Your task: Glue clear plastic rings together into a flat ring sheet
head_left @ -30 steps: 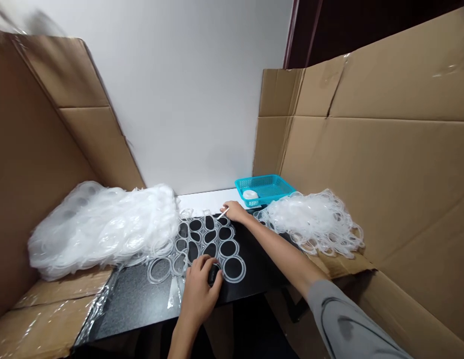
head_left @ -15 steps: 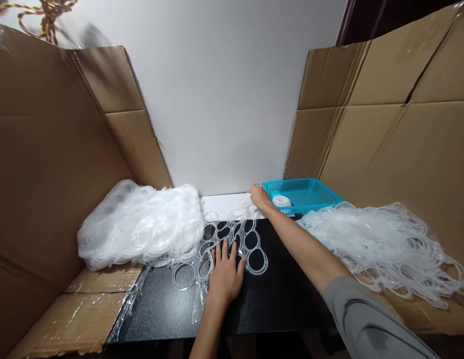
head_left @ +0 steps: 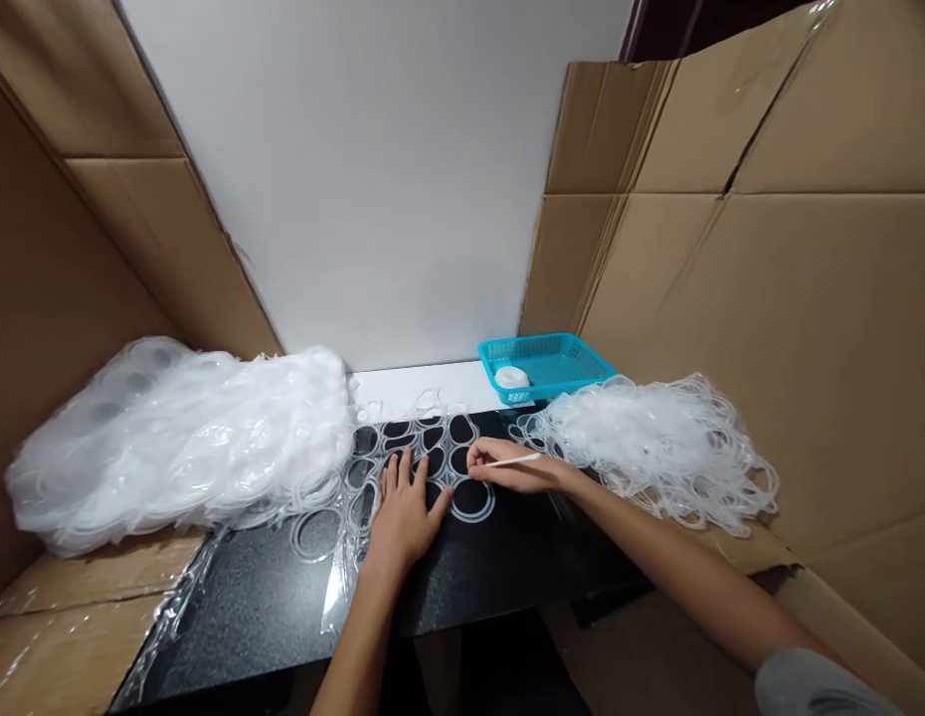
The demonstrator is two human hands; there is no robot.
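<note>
A clear plastic sheet of joined rings (head_left: 403, 467) lies on the black tabletop (head_left: 283, 597). My left hand (head_left: 404, 509) presses flat on it, fingers spread and open. My right hand (head_left: 507, 467) rests at the sheet's right edge, fingers pinched on a thin white stick (head_left: 511, 459) that points to the right. The stick's left end is hidden inside my fingers.
A big heap of clear plastic sheets (head_left: 179, 438) lies at the left. A tangle of clear plastic rings (head_left: 656, 438) lies at the right. A teal basket (head_left: 546, 364) with a white round piece (head_left: 511, 377) stands at the back. Cardboard walls (head_left: 768, 298) close both sides.
My right hand has come back from beside the teal basket to the near right edge of the sheet, still with the stick. My left hand stays flat on the sheet.
</note>
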